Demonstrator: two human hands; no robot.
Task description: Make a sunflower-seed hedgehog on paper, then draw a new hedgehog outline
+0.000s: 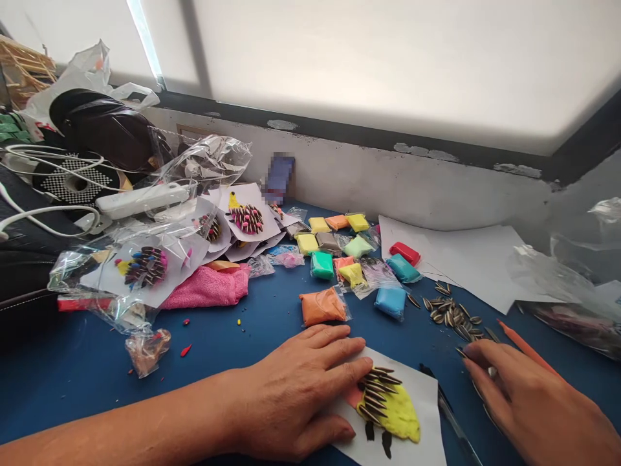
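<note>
My left hand (301, 391) lies with its fingers stretched out over a sheet of white paper (429, 388), holding it down. On that paper sits a yellow clay hedgehog figure (402, 414). Rows of striped sunflower seeds (376, 395) stick out of its upper left side, and small black clay feet show below. Part of a pinkish clay portion is hidden under my left fingers. My right hand (538, 401) is closed at the right, thumb and forefinger pinching a sunflower seed (460, 352). Just beyond it is a pile of loose sunflower seeds (451, 315).
Wrapped coloured clay packs (325, 307) lie mid-table. An orange pen-like tool (526, 346) and a clear stick (460, 427) flank my right hand. Finished seed hedgehogs (245, 217), a pink cloth (208, 288), plastic bags and a black bag crowd the left. White paper (470, 259) lies behind.
</note>
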